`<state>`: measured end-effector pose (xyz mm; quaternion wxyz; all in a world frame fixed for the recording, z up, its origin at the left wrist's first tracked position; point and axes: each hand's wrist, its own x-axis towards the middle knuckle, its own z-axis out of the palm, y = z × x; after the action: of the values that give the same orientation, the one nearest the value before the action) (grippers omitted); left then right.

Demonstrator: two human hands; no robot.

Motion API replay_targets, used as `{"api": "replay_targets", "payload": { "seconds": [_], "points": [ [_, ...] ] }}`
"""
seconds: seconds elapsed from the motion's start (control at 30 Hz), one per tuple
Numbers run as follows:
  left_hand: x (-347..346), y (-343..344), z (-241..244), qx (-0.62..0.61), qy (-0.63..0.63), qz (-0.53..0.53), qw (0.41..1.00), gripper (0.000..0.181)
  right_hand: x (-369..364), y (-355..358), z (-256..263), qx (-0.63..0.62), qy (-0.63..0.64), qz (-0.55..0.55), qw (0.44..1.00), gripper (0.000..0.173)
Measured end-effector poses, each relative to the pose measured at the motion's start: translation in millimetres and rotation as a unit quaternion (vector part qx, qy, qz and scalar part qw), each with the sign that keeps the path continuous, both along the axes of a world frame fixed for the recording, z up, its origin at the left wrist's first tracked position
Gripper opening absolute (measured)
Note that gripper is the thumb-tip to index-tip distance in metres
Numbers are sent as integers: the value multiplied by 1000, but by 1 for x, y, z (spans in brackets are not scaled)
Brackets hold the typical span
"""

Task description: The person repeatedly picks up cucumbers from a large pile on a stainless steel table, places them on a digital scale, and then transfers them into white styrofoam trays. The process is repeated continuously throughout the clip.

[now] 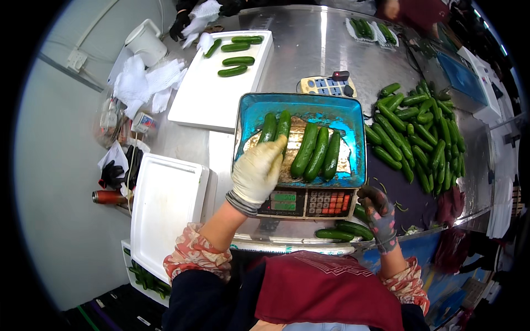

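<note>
My left hand [257,171], in a whitish glove with a grey cuff, closes around the near ends of two cucumbers [270,126] at the left of a blue scale pan [300,100]. Its fingertips are partly hidden. Three more cucumbers [318,153] lie side by side on the pan's right half. Below the pan, the scale's panel [308,202] has lit displays and a keypad. My right hand [379,217], in a dark patterned glove, hovers by the scale's front right corner, fingers loosely curled and apart with nothing visible in them. Loose cucumbers [335,235] lie beside it at the table edge.
A large cucumber pile [418,136] covers the right side. Several cucumbers sit on a white foam board [207,93]; another foam box or lid [165,211] stands left. A power strip [327,86] lies behind the scale. Wrapped cucumber packs [368,31] and other people are beyond.
</note>
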<state>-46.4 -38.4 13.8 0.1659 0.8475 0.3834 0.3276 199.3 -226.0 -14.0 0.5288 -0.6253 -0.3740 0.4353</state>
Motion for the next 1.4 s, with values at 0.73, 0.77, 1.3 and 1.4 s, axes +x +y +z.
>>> {"api": "replay_targets", "payload": {
  "seconds": [0.73, 0.77, 1.3, 1.4],
  "points": [
    [21, 12, -21, -367, -157, -33, 916, 39, 52, -108, -55, -93, -91, -139, 982, 25],
    [21, 8, -7, -507, -256, -16, 823, 38, 49, -110, -55, -108, -112, -113, 981, 24],
    [-51, -32, 28, -473, -628, -285, 549, 90, -47, -39, -57, -37, -551, 334, 764, 15],
    [-61, -31, 26, -491, -607, -289, 554, 83, -55, -36, -70, -86, -584, 378, 713, 17]
  ]
}}
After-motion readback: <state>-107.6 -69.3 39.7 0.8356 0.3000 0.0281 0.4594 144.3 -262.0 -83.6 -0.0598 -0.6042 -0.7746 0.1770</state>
